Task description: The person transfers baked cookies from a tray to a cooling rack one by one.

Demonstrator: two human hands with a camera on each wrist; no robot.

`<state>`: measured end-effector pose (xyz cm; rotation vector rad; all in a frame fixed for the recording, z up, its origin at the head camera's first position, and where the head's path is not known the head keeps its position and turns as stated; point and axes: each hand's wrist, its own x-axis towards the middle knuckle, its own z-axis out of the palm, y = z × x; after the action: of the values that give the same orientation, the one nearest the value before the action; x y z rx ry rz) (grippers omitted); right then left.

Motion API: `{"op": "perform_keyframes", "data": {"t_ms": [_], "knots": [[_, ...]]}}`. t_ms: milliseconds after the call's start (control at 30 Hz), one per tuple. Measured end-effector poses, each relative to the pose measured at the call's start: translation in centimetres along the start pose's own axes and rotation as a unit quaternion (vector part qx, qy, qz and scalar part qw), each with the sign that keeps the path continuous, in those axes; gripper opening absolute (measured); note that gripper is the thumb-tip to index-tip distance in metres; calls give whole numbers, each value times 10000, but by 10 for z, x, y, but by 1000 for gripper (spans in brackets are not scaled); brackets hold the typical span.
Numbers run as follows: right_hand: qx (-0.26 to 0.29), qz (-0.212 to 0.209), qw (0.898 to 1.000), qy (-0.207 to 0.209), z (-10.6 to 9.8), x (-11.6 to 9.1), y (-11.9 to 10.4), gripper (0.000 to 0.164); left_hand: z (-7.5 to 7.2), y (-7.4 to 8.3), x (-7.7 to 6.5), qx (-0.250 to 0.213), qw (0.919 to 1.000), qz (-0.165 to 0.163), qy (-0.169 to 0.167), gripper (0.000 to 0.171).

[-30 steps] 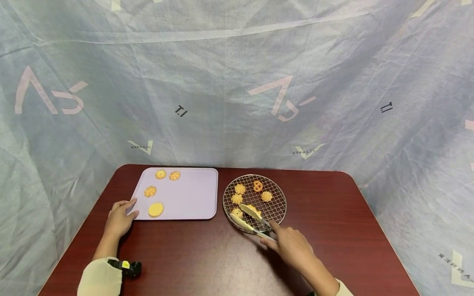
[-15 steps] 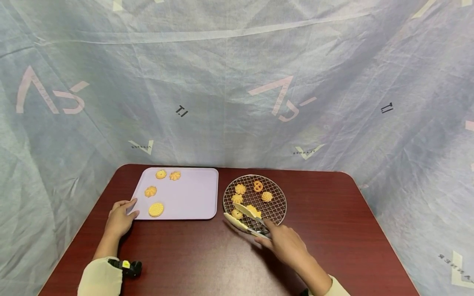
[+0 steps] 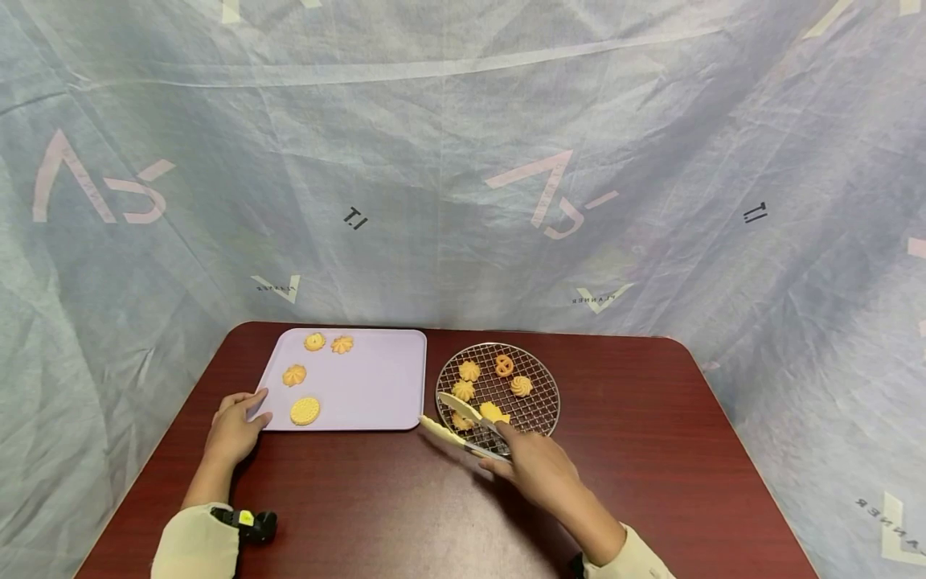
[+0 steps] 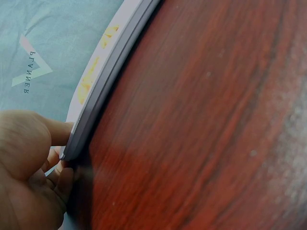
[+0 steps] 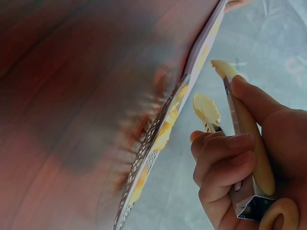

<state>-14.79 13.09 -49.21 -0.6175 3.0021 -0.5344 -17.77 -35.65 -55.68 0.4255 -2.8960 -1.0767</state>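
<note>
My left hand [image 3: 235, 430] grips the near left corner of a pale lilac tray [image 3: 372, 386], thumb on top and fingers beneath in the left wrist view. On that tray lie a round yellow cookie [image 3: 305, 411] and several flower-shaped cookies [image 3: 293, 375]. In my right hand [image 3: 538, 470] is a pair of tongs [image 5: 247, 129] with cream scalloped tips. The tong tips stand apart with nothing between them, above the near left rim of a round wire rack [image 3: 538, 414]. A yellow cookie [image 3: 493, 412] and a flower-shaped cookie [image 3: 461, 420], partly hidden by the tongs, lie on the rack.
Farther back on the rack sit a pretzel [image 3: 504, 366], a swirl cookie [image 3: 521, 386] and two more flower-shaped cookies [image 3: 469, 370]. Tray and rack stand side by side on a dark red table [image 3: 637, 418]. A grey cloth [image 3: 434, 161] hangs behind.
My right hand has moved the tongs to the left, from over the rack's near cookies to its left rim by the tray. The left hand and tray look unmoved.
</note>
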Motion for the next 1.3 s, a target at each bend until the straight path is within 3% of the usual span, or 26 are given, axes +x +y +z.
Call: {"op": "perform_keyframes", "data": {"t_ms": [700, 1300], "knots": [[-60, -527, 9985, -105, 9, 31, -32, 61, 0, -1, 0, -15, 10000, 14, -65, 56], [95, -406, 9986, -340, 15, 47, -54, 54, -1, -2, 0, -11, 9999, -27, -129, 56]]}}
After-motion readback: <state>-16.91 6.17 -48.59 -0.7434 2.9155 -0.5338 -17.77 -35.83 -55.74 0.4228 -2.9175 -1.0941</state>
